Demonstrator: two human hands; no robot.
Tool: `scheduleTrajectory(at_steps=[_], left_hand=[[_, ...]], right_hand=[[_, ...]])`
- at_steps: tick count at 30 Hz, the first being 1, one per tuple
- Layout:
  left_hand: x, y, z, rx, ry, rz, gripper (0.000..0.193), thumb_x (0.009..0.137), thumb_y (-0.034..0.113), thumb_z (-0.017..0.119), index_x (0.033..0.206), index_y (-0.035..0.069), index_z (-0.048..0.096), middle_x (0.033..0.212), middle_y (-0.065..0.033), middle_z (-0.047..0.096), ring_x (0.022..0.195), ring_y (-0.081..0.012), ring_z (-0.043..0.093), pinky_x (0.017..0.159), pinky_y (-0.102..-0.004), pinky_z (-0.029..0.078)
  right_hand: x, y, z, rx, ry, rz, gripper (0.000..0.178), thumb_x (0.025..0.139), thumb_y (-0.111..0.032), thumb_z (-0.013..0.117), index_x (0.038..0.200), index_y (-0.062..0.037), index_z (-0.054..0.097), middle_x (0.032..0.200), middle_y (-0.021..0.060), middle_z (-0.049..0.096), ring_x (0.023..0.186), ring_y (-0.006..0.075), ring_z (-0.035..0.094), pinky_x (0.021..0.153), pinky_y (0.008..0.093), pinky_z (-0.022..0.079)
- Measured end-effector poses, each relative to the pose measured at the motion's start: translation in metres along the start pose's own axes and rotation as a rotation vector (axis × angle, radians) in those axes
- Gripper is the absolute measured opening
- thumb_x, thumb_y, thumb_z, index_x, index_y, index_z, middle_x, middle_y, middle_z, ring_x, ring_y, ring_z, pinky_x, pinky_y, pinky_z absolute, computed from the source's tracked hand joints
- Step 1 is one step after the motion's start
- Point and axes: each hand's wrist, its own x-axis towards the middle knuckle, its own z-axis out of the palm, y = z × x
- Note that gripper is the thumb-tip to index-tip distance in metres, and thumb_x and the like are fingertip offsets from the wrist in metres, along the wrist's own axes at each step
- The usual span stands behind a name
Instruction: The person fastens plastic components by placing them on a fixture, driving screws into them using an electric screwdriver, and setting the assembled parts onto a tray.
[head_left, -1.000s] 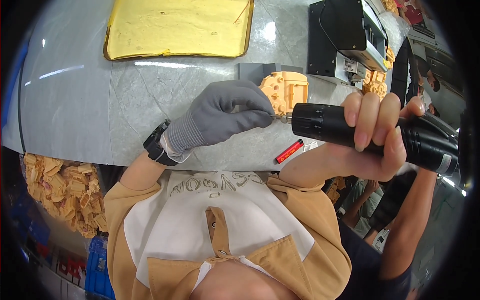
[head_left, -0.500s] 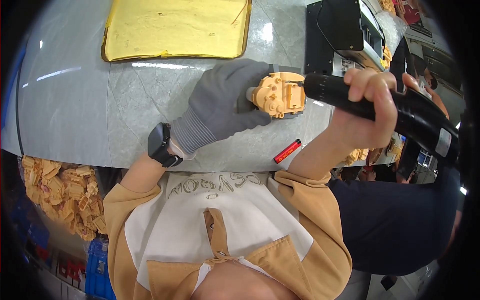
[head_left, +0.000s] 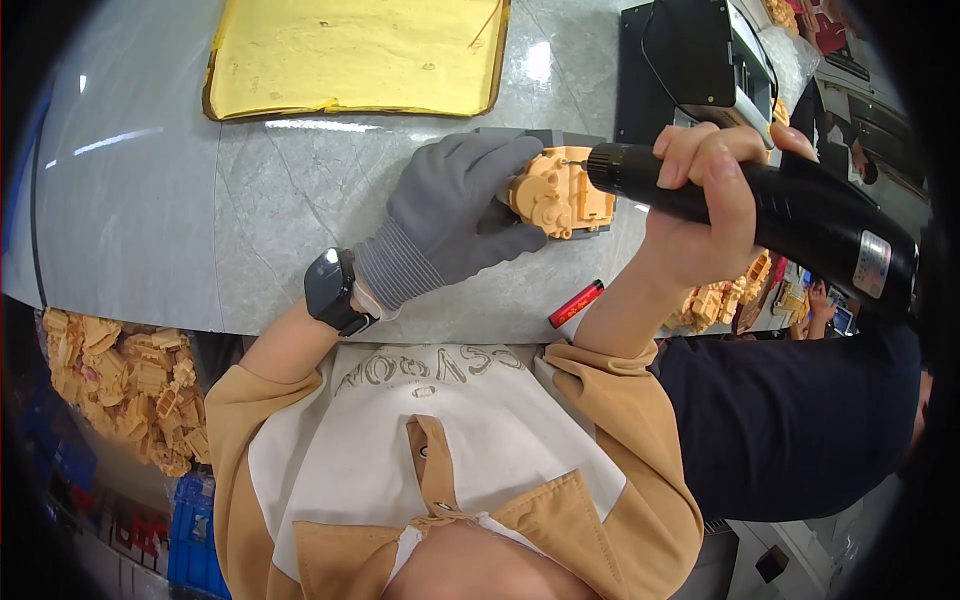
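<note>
My left hand (head_left: 455, 205), in a grey glove, is closed around the left side of a yellow-orange plastic housing (head_left: 560, 200) with bosses and a rectangular pocket. The housing lies against a dark grey block (head_left: 560, 137) on the table. My bare right hand (head_left: 705, 200) grips a black electric screwdriver (head_left: 820, 215), held nearly level. Its thin bit reaches the upper part of the housing; whether it sits on a screw is too small to tell.
A yellow mat (head_left: 350, 60) with dark edges lies at the back. At back right stands a black machine (head_left: 690, 60). A red lighter-like stick (head_left: 576, 304) lies near the front edge. Orange parts are heaped at lower left (head_left: 130, 390) and right (head_left: 715, 300). Another person (head_left: 790, 420) is at the right.
The screwdriver has moved left, its bit shifting left across the top of the housing. My left hand and the housing have shifted slightly.
</note>
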Motion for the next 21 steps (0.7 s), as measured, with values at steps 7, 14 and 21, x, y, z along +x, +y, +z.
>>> scheduleTrajectory(at_steps=[7, 14, 21], left_hand=[[0.004, -0.001, 0.001, 0.051, 0.068, 0.066, 0.061, 0.066, 0.036, 0.073, 0.112, 0.005, 0.048, 0.104, -0.0118, 0.056, 0.087, -0.0271, 0.057, 0.071, -0.036, 0.047], [0.003, 0.001, -0.001, -0.082, 0.014, -0.032, 0.061, 0.067, 0.031, 0.073, 0.116, 0.006, 0.047, 0.102, -0.0115, 0.056, 0.089, -0.0269, 0.056, 0.077, -0.0357, 0.045], [0.0, -0.001, 0.001, -0.158, -0.067, -0.069, 0.065, 0.068, 0.025, 0.073, 0.123, 0.006, 0.043, 0.108, -0.0119, 0.056, 0.094, -0.0274, 0.055, 0.082, -0.0361, 0.044]], right_hand=[[0.0, 0.002, -0.002, -0.019, -0.023, -0.025, 0.045, 0.072, 0.0, 0.055, 0.11, 0.0027, 0.031, 0.059, 0.0073, 0.052, 0.044, 0.013, 0.048, 0.049, 0.0269, 0.045], [-0.004, 0.002, 0.001, 0.005, -0.038, -0.008, 0.046, 0.071, 0.008, 0.054, 0.111, 0.0002, 0.032, 0.063, 0.0068, 0.053, 0.046, 0.0122, 0.049, 0.048, 0.0269, 0.045], [-0.007, 0.001, 0.008, -0.119, -0.013, 0.0, 0.044, 0.072, 0.011, 0.052, 0.109, -0.0018, 0.034, 0.063, 0.0066, 0.053, 0.045, 0.0109, 0.048, 0.046, 0.0249, 0.045]])
